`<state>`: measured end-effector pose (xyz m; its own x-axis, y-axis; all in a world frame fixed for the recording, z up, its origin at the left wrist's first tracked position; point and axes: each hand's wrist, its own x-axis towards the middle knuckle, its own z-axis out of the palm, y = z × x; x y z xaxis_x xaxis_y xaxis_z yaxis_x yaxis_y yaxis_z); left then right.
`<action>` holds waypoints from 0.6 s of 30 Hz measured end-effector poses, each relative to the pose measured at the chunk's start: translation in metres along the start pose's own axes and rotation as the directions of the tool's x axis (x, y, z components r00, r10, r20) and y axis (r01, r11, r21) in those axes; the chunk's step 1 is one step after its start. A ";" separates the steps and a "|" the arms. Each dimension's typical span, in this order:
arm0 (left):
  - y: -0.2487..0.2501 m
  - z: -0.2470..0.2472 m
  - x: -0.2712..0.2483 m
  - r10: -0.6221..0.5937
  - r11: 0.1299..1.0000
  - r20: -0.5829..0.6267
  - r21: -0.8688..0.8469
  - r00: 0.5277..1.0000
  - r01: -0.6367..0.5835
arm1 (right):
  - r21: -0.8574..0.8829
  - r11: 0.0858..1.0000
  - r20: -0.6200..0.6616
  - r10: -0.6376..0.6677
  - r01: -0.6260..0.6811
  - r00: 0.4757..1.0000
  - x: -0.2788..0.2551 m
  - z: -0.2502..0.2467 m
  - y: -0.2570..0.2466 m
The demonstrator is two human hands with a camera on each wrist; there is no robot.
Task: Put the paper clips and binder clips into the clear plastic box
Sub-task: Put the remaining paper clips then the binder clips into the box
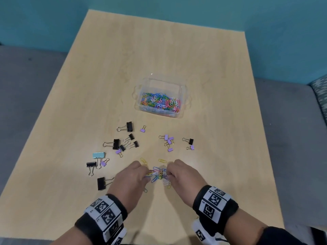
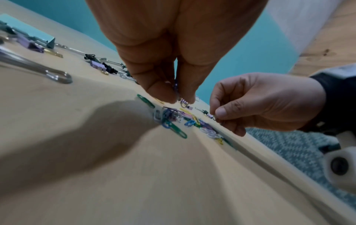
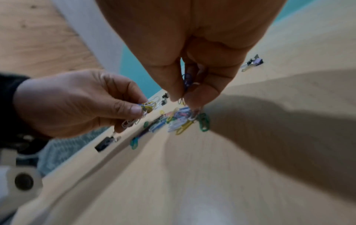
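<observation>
Both our grips were pinching paper clips [image 1: 160, 175] from the small pile on the table [image 1: 221, 156]: left hand [image 1: 130, 177] and right hand [image 1: 180, 174] flanked it. The clear plastic box [image 1: 183, 89] lay at twelve o'clock, well apart; the right hand looked slightly nearer.

Light wooden rectangular table [image 1: 177, 50]; on it, centre frame, clear plastic box [image 1: 180, 91] of coloured paper clips; below, scattered black, lilac and pale-blue binder clips [image 1: 115, 144]; lower centre, loose coloured paper clips [image 1: 159, 175].
</observation>
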<state>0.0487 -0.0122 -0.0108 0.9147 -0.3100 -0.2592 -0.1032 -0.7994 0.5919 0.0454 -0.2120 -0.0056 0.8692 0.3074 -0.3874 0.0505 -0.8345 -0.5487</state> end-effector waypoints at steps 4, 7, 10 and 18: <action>-0.001 -0.010 0.003 -0.088 0.985 0.050 -0.147 0.995 0.095 | 0.204 0.975 0.007 0.089 -0.089 0.996 -0.001 -0.008 0.001; -0.001 -0.017 0.007 -0.146 0.967 0.081 -0.200 0.986 0.160 | 0.320 0.937 -0.002 0.149 -0.140 0.989 0.000 -0.015 0.002; 0.001 -0.024 0.014 -0.215 0.912 0.137 -0.325 0.967 0.249 | 0.439 0.877 0.015 0.213 -0.198 0.977 0.002 -0.024 0.001; 0.012 -0.046 0.041 -0.229 0.811 0.176 -0.509 0.957 0.288 | 0.653 0.717 0.044 0.286 -0.245 0.957 0.018 -0.050 -0.002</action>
<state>0.1031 -0.0104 0.0209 0.8307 -0.2038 -0.5181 0.3787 -0.4754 0.7941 0.0856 -0.2278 0.0258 0.8245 0.0755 -0.5609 -0.4979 -0.3744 -0.7823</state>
